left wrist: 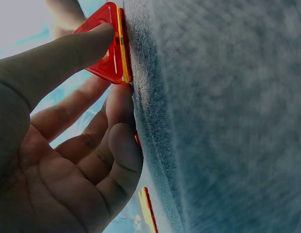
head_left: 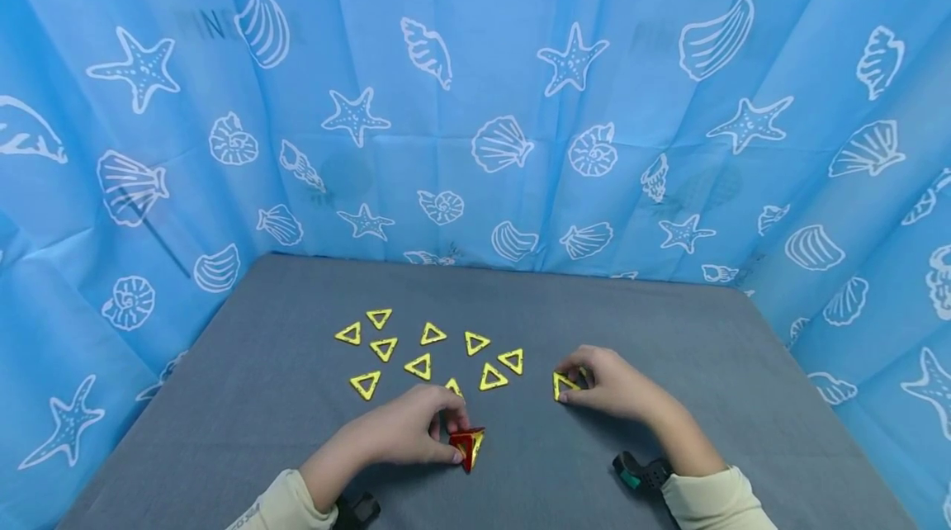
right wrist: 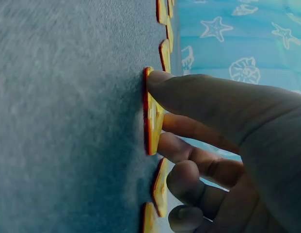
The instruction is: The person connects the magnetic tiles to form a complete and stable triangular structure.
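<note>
My left hand [head_left: 419, 424] pinches a small cluster of red and yellow triangular magnetic tiles [left wrist: 112, 68] near the front middle of the table. The thumb lies across the red face, and a yellow edge shows behind it; the cluster's far side is hidden. To the right, my right hand [head_left: 611, 381] has thumb and fingers on a yellow triangular tile [right wrist: 151, 111] with a red edge. That tile appears flat on the tabletop in the head view. Just beyond the left hand, one yellow tile [head_left: 453, 386] is partly covered by it.
Several yellow triangular tiles, among them one at the left [head_left: 365, 385] and one nearer the middle [head_left: 493, 377], lie scattered over the grey tabletop [head_left: 297, 398]. A blue shell-print curtain [head_left: 461, 101] surrounds the back and sides. Each wrist wears a black device [head_left: 645, 472].
</note>
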A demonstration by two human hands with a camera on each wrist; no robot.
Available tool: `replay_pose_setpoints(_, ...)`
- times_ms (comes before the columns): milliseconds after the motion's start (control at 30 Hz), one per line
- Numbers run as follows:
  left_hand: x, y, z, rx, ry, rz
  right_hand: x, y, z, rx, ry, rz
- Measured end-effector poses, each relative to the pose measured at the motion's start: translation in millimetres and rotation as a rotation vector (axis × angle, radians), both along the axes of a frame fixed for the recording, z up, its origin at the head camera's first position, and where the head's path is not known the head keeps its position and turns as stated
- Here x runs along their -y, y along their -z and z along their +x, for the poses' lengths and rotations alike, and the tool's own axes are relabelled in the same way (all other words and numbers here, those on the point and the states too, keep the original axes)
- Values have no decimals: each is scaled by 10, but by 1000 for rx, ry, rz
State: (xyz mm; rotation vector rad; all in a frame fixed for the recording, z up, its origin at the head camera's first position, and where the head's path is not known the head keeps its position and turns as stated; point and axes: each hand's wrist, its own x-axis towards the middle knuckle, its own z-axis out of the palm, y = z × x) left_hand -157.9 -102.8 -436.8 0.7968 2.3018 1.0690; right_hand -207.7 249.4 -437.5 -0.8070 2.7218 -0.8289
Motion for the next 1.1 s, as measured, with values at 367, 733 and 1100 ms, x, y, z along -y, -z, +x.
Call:
replay_pose_setpoints(367,20,32,-8,13,-15,6,237,-70,133,56,-50,73)
replay_pose_setpoints(733,57,38,-30,28,29,-15,463,-70,275,107,-137,62)
replay_pose_setpoints(1100,37,24,7,-22,58,-44,702,-67,426,139,-177,87)
